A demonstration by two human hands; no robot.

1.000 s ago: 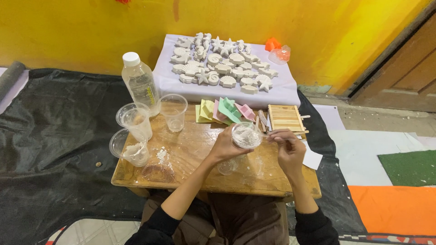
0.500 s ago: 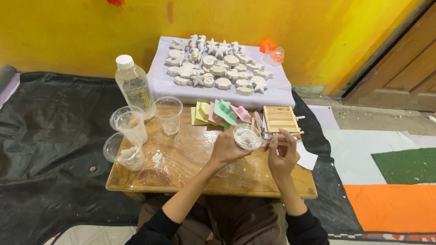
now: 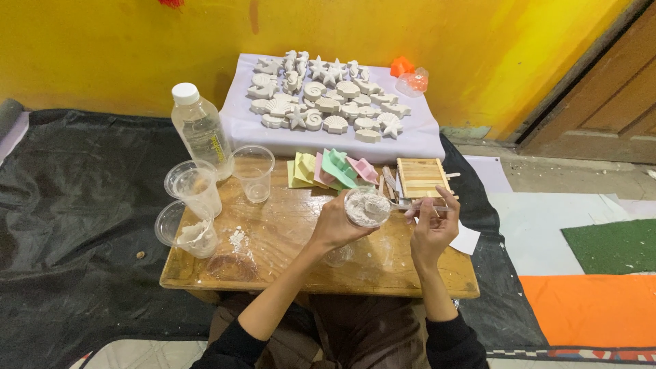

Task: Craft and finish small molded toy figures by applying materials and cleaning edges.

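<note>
Above the middle of the wooden desk (image 3: 287,239), the left hand (image 3: 335,222) is raised on a bent forearm, fingers clamped around a clear plastic cup (image 3: 367,207) of pale grey paste; just right of it the right hand (image 3: 432,232) stands upright, wrist bent, fingers pinched together on a thin stick (image 3: 417,206) pointing toward the cup's rim; at the desk's left stand three clear cups (image 3: 195,188) and a capped bottle (image 3: 199,130); on the far side, white shell castings (image 3: 328,102) lie on a sheet.
</note>
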